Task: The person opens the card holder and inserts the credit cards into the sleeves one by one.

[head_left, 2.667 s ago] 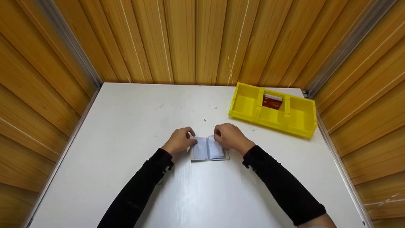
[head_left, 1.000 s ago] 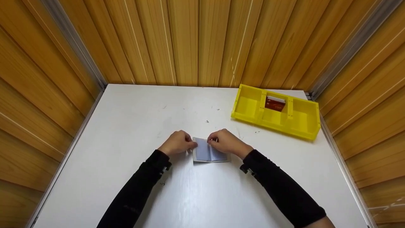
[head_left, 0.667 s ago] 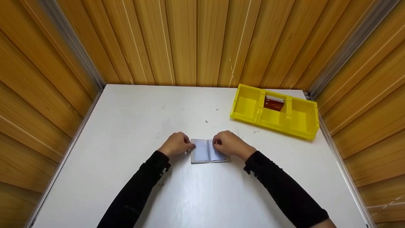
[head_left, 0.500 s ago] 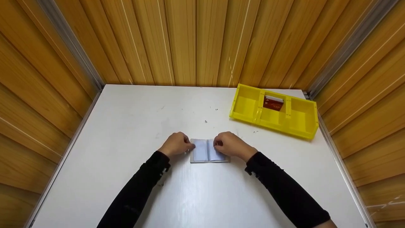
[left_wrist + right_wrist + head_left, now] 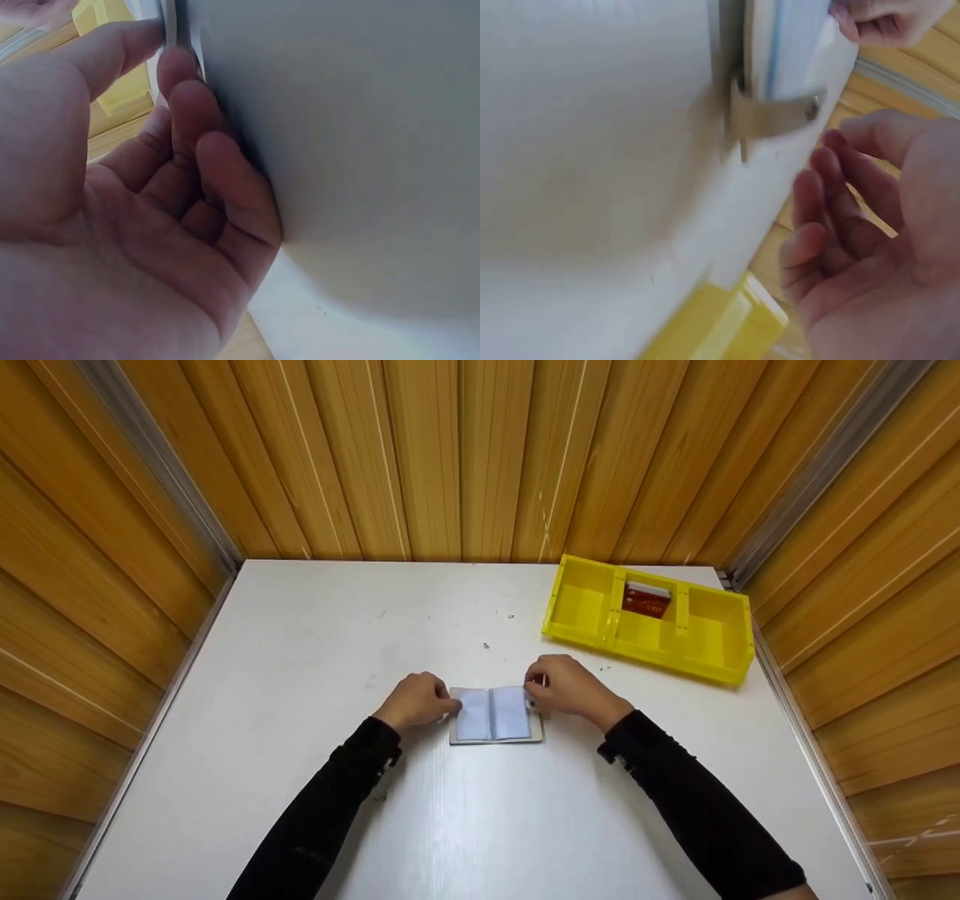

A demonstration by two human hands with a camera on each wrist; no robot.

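White tabletop [image 5: 337,622] stretches behind the open card holder [image 5: 474,716] to the wood-panelled back wall [image 5: 420,457], leaving a hand room to pass; more lies to the left, and a lane widens between the left sleeve [image 5: 319,810] and right sleeve [image 5: 690,802] toward the person. The holder's left edge is blocked by the left hand [image 5: 416,701], pinching it there; opposite, a strap [image 5: 772,116] juts toward the right hand [image 5: 570,686], whose fingertips stand just apart from it; beyond, the yellow tray [image 5: 716,637] bars the far right, dividers and red cards [image 5: 645,601] obstructing its middle, outer compartments open from above.
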